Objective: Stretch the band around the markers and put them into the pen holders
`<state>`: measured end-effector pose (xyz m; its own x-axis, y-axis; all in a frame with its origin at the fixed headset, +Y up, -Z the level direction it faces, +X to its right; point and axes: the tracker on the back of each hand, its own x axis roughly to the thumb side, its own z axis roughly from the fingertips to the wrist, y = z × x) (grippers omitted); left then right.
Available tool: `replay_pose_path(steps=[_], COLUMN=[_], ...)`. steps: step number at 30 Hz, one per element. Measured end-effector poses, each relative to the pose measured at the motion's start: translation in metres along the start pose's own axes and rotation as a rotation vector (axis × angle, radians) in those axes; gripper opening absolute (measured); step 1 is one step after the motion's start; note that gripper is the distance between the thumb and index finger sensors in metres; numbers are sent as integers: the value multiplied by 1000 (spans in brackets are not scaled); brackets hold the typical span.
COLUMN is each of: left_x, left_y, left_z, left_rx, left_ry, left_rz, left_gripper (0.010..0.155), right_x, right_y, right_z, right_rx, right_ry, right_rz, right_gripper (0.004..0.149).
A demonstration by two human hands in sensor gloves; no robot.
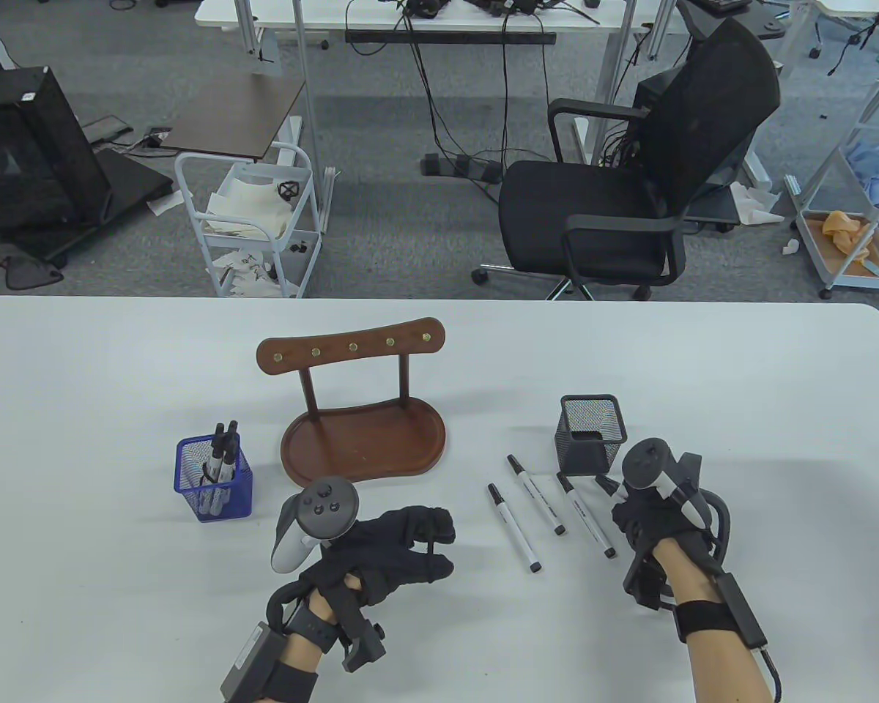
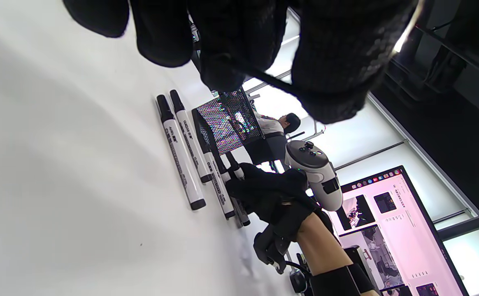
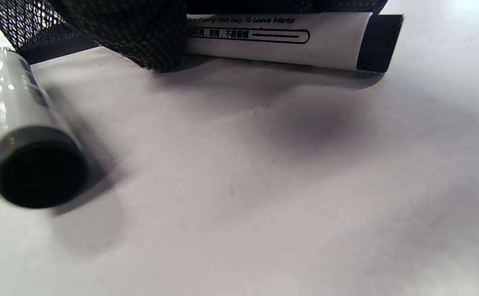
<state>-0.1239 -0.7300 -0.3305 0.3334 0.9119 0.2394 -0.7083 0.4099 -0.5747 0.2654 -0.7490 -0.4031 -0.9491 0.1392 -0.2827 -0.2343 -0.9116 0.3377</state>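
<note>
My left hand [image 1: 439,545] hovers just over the table's front middle, fingers curled. It holds a thin black band [image 2: 272,82] stretched between its fingertips [image 2: 330,61]. Three white markers with black caps [image 1: 536,494] lie side by side to its right. A further marker [image 3: 272,39] lies beside the black mesh pen holder [image 1: 592,432]. My right hand [image 1: 622,505] reaches down on it, fingers [image 3: 140,37] curled over its barrel. The blue mesh pen holder [image 1: 212,476] at the left has a bundle of markers standing in it.
A brown wooden stand [image 1: 362,432] with a tray base and a pegged top rail sits mid-table between the two holders. Another loose marker [image 3: 25,123] lies close to my right hand. An office chair [image 1: 630,183] stands beyond the table's far edge.
</note>
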Motion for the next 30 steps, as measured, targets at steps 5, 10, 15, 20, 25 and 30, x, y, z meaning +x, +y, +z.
replay_pose_path(steps=[5,10,15,20,25,30], left_x=[0,0,0,0,0,0], left_y=[0,0,0,0,1,1], left_z=[0,0,1,1,1,1], left_rx=[1,1,2,-1,0,-1], left_ry=[-3,-5,-6,-8,-12,-13], left_rz=[5,5,8,8,7,9], left_gripper=[72,72,72,72,71,71], right_x=[5,10,17,25,32,36], right_y=[1,-3,-10,-17,-20,-20], right_z=[4,10,19,27,33,36], right_rx=[1,12,20,23,41,51], right_ry=[-17,-44,-76,-105,-123,-142], right_rz=[57,71,73,76,63,42], right_gripper=[47,47,47,48,49,49])
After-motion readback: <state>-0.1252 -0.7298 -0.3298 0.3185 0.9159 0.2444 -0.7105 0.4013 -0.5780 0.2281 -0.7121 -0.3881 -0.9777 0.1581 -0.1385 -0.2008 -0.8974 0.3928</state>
